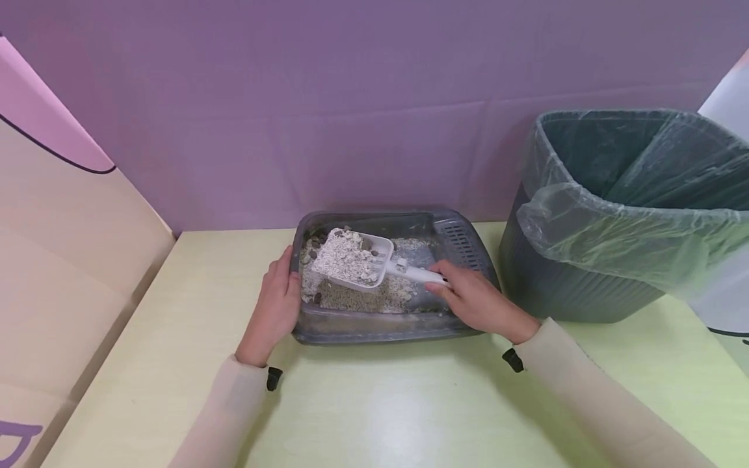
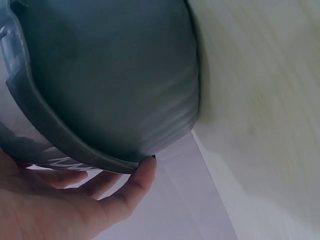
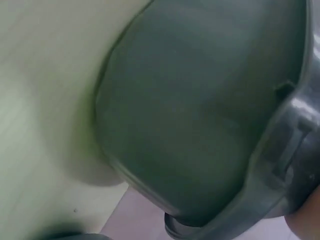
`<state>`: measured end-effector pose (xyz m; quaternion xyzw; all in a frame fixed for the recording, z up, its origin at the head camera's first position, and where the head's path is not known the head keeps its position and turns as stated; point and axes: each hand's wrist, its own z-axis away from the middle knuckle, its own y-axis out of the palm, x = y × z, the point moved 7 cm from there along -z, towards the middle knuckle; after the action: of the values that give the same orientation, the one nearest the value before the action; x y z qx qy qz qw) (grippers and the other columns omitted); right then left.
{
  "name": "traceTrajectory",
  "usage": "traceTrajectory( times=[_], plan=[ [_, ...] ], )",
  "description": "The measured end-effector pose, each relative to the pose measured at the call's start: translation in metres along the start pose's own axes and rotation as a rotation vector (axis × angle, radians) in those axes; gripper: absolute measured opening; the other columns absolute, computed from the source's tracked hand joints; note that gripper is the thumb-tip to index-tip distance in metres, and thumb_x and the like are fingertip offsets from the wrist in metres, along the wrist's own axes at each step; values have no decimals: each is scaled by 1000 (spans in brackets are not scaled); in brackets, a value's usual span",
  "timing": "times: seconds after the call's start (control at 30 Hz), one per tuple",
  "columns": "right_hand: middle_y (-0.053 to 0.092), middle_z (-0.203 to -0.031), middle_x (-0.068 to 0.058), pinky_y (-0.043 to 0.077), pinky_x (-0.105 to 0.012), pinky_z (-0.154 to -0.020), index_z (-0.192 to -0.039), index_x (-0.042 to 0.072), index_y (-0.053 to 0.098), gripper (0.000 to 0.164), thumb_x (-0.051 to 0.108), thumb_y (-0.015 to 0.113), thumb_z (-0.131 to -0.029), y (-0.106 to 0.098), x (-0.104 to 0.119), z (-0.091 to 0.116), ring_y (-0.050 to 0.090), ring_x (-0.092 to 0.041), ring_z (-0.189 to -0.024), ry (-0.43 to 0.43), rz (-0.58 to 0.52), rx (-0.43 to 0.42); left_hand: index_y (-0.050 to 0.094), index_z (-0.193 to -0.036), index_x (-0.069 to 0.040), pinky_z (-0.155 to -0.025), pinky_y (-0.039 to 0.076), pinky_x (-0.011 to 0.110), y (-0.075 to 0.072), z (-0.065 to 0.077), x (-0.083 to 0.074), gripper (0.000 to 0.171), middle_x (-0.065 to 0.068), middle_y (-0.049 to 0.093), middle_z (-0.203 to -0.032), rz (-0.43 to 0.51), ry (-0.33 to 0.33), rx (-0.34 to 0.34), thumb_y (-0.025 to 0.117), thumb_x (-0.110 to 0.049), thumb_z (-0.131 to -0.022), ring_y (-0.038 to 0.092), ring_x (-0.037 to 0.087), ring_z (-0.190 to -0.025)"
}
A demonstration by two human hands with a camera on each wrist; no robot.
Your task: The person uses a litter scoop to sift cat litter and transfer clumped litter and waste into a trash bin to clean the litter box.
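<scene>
A grey litter box holds pale litter and several dark clumps. My left hand grips its left end, with the thumb on the rim; the left wrist view has the hand at the rim from outside. My right hand holds the handle of a white litter scoop above the box. Pale litter with a few dark lumps is heaped in the scoop's head, which points left. In the right wrist view only a bit of the hand shows beyond the box wall; the scoop is hidden there.
To the right of the box stands a grey trash bin with a clear plastic liner folded over its rim. Both rest on a pale wooden table. A purple backdrop rises behind, and a cream panel is at left.
</scene>
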<state>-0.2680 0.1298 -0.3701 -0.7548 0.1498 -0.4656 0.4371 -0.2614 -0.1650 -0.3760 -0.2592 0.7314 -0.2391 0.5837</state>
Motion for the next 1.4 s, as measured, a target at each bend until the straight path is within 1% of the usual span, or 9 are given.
traceTrajectory(
  times=[0.17,0.4,0.57,0.67,0.8,0.9,0.97,1.13,1.4],
  plan=[
    [46,-70,3,35,-29,-47,-115,9,54,27,30,49,-99,0,-2,1,38,-11,-49,2,-32,-34,14,-151,-3,-102,27,52,-1,0,1,54,24,32,-141,-18,-2,8,27,-17,-101,30,36,-128],
    [42,-65,5,34,-30,-48,-110,12,59,23,29,49,-99,-4,-3,4,35,-9,-47,-3,-44,-100,13,-151,-3,-102,28,53,-1,-5,0,54,25,31,-142,-44,14,22,28,-18,-101,32,36,-128],
    [44,-68,4,36,-30,-50,-114,10,59,26,28,51,-98,-4,-2,6,37,-10,-49,-5,-39,-141,13,-152,-4,-103,27,52,0,-8,3,53,24,31,-142,-32,16,27,27,-18,-102,32,36,-128],
    [47,-71,3,37,-31,-51,-119,10,56,28,27,51,-98,-4,-2,8,40,-12,-52,-8,-23,-184,12,-152,-4,-102,27,52,0,-8,4,53,24,31,-142,-23,15,25,26,-18,-102,32,36,-128],
    [51,-77,1,37,-32,-54,-124,7,51,30,21,53,-97,-8,0,10,42,-13,-56,-35,6,-279,12,-152,-4,-102,27,52,0,-8,5,53,24,32,-142,-15,18,20,26,-18,-102,32,35,-128],
    [51,-78,-1,36,-32,-54,-125,7,49,31,17,55,-97,-10,0,12,41,-14,-57,-52,10,-344,12,-152,-4,-103,26,52,0,-8,5,53,24,31,-143,-13,22,21,26,-18,-102,31,35,-130],
    [50,-78,0,36,-31,-52,-125,8,48,30,16,54,-97,-11,-1,12,40,-13,-56,-58,-2,-363,12,-152,-4,-104,25,52,0,-8,5,53,24,30,-143,-15,21,22,26,-18,-102,30,35,-131],
    [49,-78,1,35,-30,-50,-124,9,48,28,16,53,-97,-12,-1,11,38,-12,-53,-80,-28,-368,14,-151,-3,-104,25,53,-1,-8,5,53,24,30,-143,-9,17,12,27,-17,-102,30,36,-130],
    [40,-63,5,33,-29,-48,-114,7,56,20,18,52,-99,-12,-4,12,35,-10,-48,-51,-83,-323,15,-151,-3,-104,25,52,0,-8,4,53,24,30,-143,-6,23,15,27,-17,-102,29,35,-131]
  ],
)
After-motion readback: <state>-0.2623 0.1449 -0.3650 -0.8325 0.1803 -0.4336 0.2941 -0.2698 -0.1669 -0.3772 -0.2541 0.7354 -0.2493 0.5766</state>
